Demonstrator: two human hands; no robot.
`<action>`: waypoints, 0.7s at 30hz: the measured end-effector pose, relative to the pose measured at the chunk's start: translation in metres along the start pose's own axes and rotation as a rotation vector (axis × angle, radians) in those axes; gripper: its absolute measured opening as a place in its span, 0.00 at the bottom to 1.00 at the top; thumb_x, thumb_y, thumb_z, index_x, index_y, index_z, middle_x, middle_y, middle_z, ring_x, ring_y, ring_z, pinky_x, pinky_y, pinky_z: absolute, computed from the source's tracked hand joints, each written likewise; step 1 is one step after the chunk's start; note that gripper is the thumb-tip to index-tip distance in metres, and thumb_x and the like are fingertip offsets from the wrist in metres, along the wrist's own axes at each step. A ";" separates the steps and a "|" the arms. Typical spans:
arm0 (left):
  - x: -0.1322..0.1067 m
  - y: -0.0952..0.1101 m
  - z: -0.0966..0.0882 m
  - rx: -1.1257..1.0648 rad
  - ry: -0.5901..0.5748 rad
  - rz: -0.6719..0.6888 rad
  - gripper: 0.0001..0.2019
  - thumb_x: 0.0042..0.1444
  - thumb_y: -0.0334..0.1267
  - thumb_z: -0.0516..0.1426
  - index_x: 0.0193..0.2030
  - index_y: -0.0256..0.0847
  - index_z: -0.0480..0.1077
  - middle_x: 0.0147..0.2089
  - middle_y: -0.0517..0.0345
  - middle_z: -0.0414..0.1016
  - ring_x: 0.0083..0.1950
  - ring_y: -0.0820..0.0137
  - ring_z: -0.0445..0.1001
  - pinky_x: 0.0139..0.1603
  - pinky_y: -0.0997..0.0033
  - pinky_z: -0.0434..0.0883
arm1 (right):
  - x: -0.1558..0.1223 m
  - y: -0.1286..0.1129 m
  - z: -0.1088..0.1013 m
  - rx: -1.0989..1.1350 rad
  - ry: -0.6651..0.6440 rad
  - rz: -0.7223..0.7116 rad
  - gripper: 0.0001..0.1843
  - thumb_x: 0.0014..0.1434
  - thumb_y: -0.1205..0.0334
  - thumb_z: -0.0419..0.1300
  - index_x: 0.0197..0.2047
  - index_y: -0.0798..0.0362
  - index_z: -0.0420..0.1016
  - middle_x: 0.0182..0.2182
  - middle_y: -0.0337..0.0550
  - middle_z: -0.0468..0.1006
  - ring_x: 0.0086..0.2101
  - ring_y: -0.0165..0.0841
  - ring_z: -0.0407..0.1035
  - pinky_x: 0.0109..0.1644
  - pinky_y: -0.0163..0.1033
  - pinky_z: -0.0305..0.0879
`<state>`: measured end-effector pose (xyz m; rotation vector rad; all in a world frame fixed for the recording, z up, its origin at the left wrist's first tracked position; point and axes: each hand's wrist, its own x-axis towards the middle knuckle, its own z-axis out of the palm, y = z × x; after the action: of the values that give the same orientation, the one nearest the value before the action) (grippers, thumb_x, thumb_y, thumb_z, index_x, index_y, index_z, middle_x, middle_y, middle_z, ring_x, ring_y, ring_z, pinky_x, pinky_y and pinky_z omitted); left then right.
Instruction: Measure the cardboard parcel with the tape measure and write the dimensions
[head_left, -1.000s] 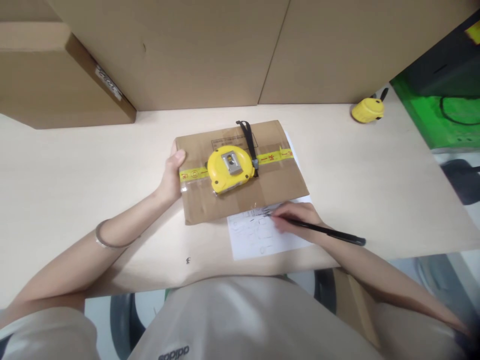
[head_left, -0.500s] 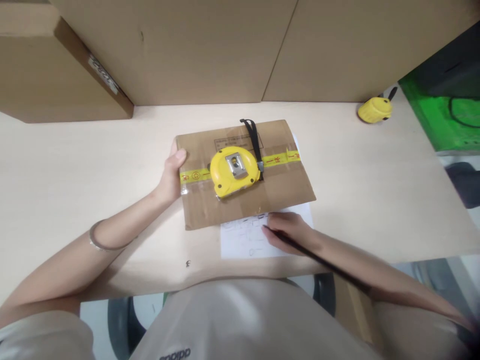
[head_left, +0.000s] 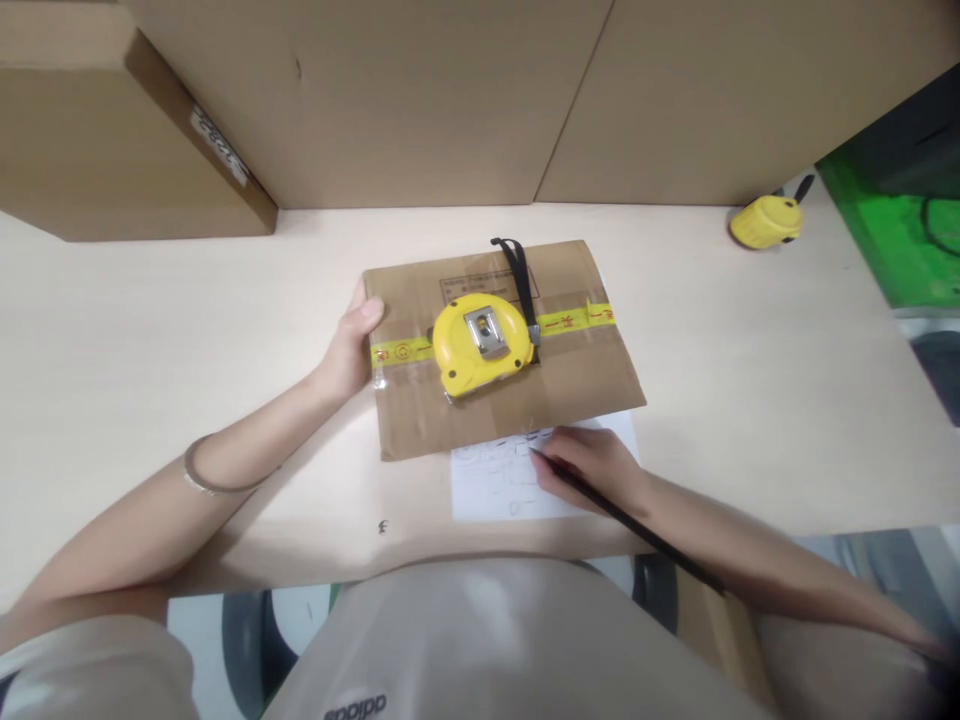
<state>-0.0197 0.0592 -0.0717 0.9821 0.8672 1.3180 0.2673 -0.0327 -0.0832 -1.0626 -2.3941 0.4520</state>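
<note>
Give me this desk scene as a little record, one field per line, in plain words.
Left hand: gripping the left side of a flat cardboard package
On the package: yellow tape measure with a black strap
Right hand: holding a black pen, tip at the paper
Paper: marked, partly hidden by the package
Far right of table: another yellow tape measure
Back of table: large brown boxes

Centre of frame: rounded yellow tape measure [head_left: 452, 345], smooth plastic, moderate gloss; square silver clip [head_left: 491, 340], bright metal; black looped strap [head_left: 518, 272], matt cloth; flat brown package [head_left: 574, 368], matt cardboard; yellow printed tape [head_left: 574, 321], glossy film. Lower centre: white rectangular sheet [head_left: 487, 490], matt paper. Right: pale worktop [head_left: 757, 390], smooth, wood-like.
</note>
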 end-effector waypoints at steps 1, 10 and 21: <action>0.000 0.000 0.000 0.001 -0.004 0.002 0.22 0.48 0.57 0.64 0.39 0.42 0.70 0.46 0.46 0.80 0.64 0.44 0.71 0.58 0.48 0.75 | 0.000 0.000 0.000 -0.013 -0.006 -0.007 0.14 0.59 0.68 0.57 0.22 0.52 0.62 0.17 0.33 0.65 0.20 0.25 0.59 0.26 0.32 0.54; -0.002 0.002 0.000 0.004 -0.026 0.000 0.24 0.50 0.57 0.64 0.45 0.42 0.69 0.50 0.47 0.80 0.65 0.45 0.71 0.59 0.51 0.75 | 0.001 0.002 -0.002 -0.062 -0.004 -0.031 0.14 0.58 0.71 0.55 0.21 0.53 0.61 0.18 0.33 0.66 0.20 0.24 0.57 0.26 0.32 0.51; 0.000 0.002 0.002 0.021 -0.013 0.004 0.23 0.48 0.59 0.64 0.40 0.43 0.69 0.49 0.45 0.79 0.65 0.43 0.71 0.55 0.47 0.78 | 0.000 0.002 0.002 -0.061 0.008 -0.010 0.12 0.56 0.70 0.55 0.22 0.51 0.59 0.17 0.32 0.65 0.20 0.25 0.57 0.25 0.33 0.48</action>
<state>-0.0190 0.0595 -0.0687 1.0083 0.8712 1.3071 0.2674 -0.0312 -0.0856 -1.0760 -2.4194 0.3721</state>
